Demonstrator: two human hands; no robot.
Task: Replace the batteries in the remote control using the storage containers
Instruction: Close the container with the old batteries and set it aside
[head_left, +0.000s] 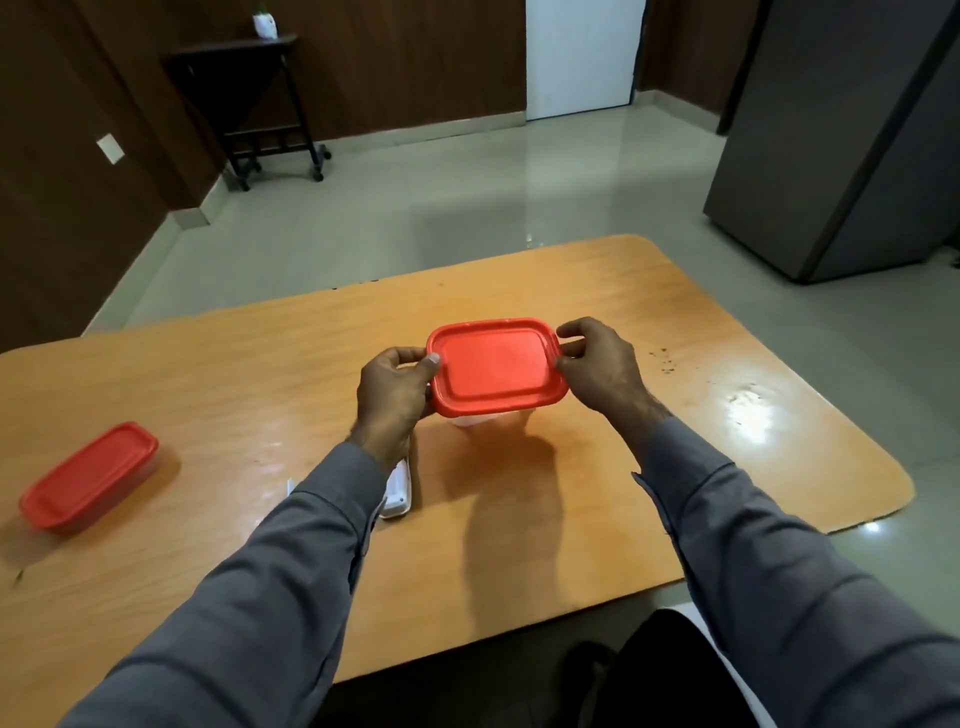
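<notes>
A clear storage container with a red lid (496, 366) is held just above the middle of the wooden table (675, 457). My left hand (395, 395) grips its left end, thumb on the lid's rim. My right hand (597, 364) pinches the right edge of the lid. A second red-lidded container (88, 478) stands closed at the table's left side. The white remote control (399, 488) lies on the table below my left wrist, mostly hidden by the sleeve. No batteries are visible.
The table's far edge and rounded right corner border a glossy tiled floor. A dark side table (260, 98) on wheels stands at the back wall. A grey cabinet (841, 156) rises at the right. Dark specks (665, 361) dot the tabletop by my right hand.
</notes>
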